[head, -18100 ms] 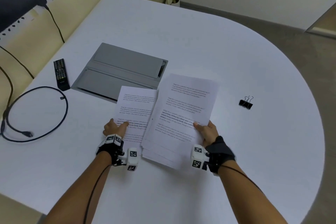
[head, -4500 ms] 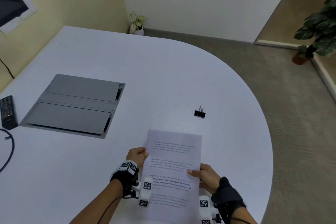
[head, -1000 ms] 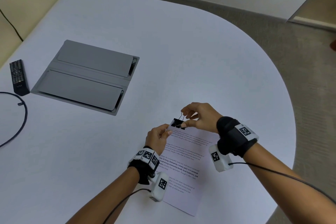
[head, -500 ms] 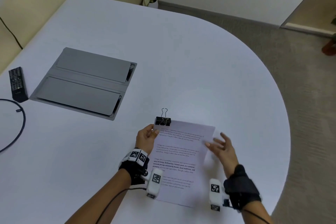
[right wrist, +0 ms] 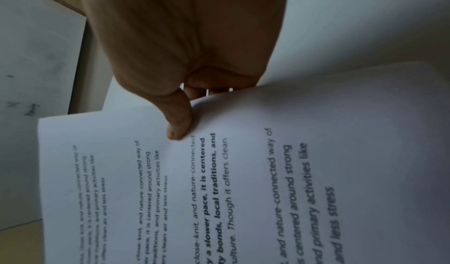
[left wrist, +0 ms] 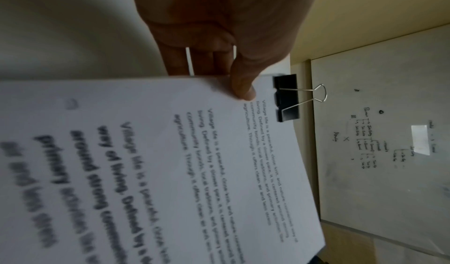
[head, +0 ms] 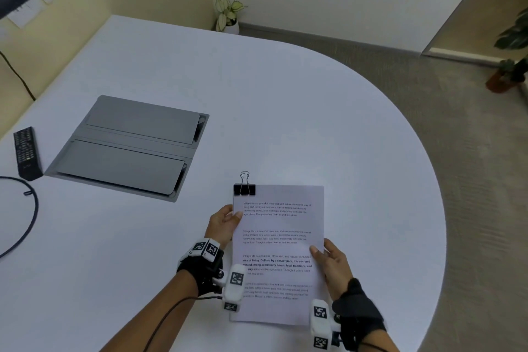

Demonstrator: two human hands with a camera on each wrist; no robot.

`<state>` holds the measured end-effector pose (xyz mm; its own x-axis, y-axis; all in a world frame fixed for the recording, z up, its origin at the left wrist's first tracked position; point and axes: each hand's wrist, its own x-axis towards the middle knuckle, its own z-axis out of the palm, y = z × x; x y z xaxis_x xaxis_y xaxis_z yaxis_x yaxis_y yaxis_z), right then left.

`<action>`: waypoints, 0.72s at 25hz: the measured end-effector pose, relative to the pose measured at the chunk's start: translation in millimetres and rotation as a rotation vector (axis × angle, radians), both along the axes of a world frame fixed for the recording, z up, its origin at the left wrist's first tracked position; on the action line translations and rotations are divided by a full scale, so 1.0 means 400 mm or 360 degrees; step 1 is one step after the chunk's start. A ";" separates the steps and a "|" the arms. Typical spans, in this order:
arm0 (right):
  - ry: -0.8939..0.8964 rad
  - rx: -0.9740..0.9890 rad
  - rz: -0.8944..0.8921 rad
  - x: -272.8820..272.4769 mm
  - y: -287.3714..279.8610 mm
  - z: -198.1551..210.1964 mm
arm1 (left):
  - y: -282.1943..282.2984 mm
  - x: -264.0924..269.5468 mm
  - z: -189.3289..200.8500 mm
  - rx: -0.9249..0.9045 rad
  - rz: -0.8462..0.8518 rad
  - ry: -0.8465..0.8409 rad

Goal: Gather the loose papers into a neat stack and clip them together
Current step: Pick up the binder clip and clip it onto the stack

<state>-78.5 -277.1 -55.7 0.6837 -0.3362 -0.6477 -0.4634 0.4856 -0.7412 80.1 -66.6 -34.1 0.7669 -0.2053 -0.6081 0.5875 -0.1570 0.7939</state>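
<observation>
A squared stack of printed papers point(head: 278, 248) is held up above the white table point(head: 285, 111) near its front edge. A black binder clip point(head: 244, 188) grips the stack's top left corner, its wire loops pointing away from me; it shows too in the left wrist view point(left wrist: 287, 97). My left hand point(head: 224, 221) pinches the stack's left edge just below the clip, thumb on top point(left wrist: 243, 87). My right hand point(head: 331, 261) pinches the right edge at mid-height, thumb on the page point(right wrist: 179, 121). The fingers under the sheets are hidden.
A grey flap panel point(head: 128, 146) is set into the table at the left. A black remote point(head: 25, 153) and a looped black cable point(head: 28, 217) lie at the far left. The table's curved edge point(head: 437, 226) runs close on the right, carpet beyond.
Half a second ago the stack lay on the table with my right hand open above it. Now both hands hold the clipped stack, squared up and lifted towards me.
</observation>
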 end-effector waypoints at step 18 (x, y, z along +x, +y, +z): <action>0.0153 -0.0289 -0.0162 0.325 -0.160 -0.083 | -0.093 0.177 -0.078 0.0330 -0.0339 0.0090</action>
<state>51.6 -341.3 -89.1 0.5782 -0.5171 -0.6311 -0.4918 0.3963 -0.7753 150.7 -103.8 -65.2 0.6835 -0.2250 -0.6944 0.5663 -0.4369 0.6989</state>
